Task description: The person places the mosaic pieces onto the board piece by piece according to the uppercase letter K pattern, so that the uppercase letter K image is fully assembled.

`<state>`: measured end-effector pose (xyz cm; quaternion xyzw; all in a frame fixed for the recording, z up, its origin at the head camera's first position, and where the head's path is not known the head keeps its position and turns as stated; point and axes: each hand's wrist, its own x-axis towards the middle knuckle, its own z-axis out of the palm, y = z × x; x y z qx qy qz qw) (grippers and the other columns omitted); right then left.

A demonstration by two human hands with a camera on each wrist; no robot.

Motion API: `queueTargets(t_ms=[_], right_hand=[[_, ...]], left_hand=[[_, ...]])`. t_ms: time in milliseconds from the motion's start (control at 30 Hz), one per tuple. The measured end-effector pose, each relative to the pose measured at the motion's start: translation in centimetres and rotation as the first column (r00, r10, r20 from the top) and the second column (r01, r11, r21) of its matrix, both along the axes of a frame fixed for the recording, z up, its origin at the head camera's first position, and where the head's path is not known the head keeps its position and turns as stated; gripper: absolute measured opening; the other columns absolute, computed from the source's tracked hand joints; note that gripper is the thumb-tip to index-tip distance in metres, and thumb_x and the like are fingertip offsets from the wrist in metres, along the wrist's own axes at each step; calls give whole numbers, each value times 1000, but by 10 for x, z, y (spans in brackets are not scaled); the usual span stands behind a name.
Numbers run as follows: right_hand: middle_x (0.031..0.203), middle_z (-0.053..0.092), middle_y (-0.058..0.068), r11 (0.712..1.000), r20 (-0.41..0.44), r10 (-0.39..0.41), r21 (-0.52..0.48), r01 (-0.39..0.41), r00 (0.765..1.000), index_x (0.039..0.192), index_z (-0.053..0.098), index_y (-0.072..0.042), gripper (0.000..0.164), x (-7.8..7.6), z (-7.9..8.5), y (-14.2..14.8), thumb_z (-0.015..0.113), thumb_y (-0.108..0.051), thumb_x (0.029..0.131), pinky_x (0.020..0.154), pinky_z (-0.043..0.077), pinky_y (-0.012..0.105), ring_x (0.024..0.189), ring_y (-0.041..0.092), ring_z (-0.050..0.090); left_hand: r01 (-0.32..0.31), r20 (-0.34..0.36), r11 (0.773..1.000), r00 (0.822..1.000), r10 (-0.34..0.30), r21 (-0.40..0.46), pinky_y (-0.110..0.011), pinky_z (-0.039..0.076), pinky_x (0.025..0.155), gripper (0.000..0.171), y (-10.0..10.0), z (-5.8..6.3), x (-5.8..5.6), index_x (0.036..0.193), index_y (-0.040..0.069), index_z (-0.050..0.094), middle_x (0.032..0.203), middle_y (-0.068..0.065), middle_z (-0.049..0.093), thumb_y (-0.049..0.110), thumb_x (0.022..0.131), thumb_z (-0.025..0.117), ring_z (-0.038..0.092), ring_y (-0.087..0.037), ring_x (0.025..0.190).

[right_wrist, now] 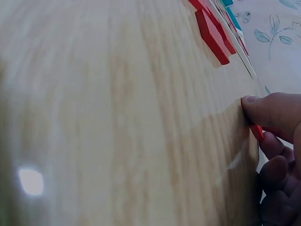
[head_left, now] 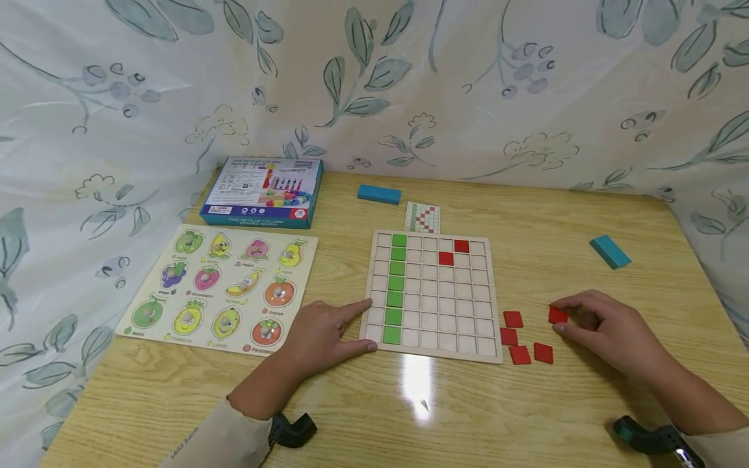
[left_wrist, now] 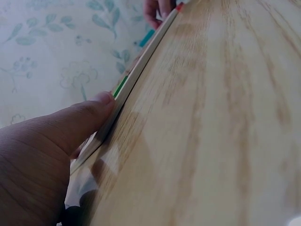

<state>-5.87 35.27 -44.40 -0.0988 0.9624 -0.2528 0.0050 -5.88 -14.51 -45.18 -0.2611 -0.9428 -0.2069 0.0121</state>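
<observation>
A wooden grid board (head_left: 433, 296) lies flat on the table, with a column of several green square tiles (head_left: 394, 299) and two red ones (head_left: 461, 246) in its cells. My left hand (head_left: 316, 335) touches the board's left side, index finger stretched to the edge and thumb near the front corner; in the left wrist view the thumb (left_wrist: 80, 120) rests against the rim. To the right of the board my right hand (head_left: 608, 331) pinches a red square tile (head_left: 558, 314) between thumb and fingers, low at the table. Several loose red tiles (head_left: 519, 355) lie between that hand and the board.
Left of the board is a fruit puzzle board (head_left: 219, 286), with a printed box (head_left: 263, 192) behind it. A small pattern card (head_left: 423, 218) lies at the board's back edge. Blue blocks lie behind (head_left: 379, 194) and at right (head_left: 610, 251). A patterned curtain (head_left: 374, 84) backs the table.
</observation>
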Motion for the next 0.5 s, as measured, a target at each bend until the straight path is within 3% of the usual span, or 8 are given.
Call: queueTargets(t_ms=[267, 500], right_hand=[[98, 63, -4, 996, -49, 91, 30, -90, 995, 120, 77, -16, 34, -8, 5, -5, 90, -14, 88, 61, 40, 27, 74, 8, 47], [97, 62, -3, 994, -49, 104, 22, -103, 993, 119, 77, -17, 33, -17, 14, -16, 89, -15, 89, 60, 39, 28, 71, 9, 47]], left_hand=[[0, -6, 1000, 1000, 0, 6, -35, 48, 69, 76, -1, -1, 0, 147, 22, 69, 67, 0, 68, 65, 86, 80, 58, -9, 64], [-2, 5, 1000, 1000, 2, 2, -36, 48, 70, 76, 0, -1, 0, 147, 22, 68, 65, 1, 66, 66, 86, 80, 56, -9, 64]])
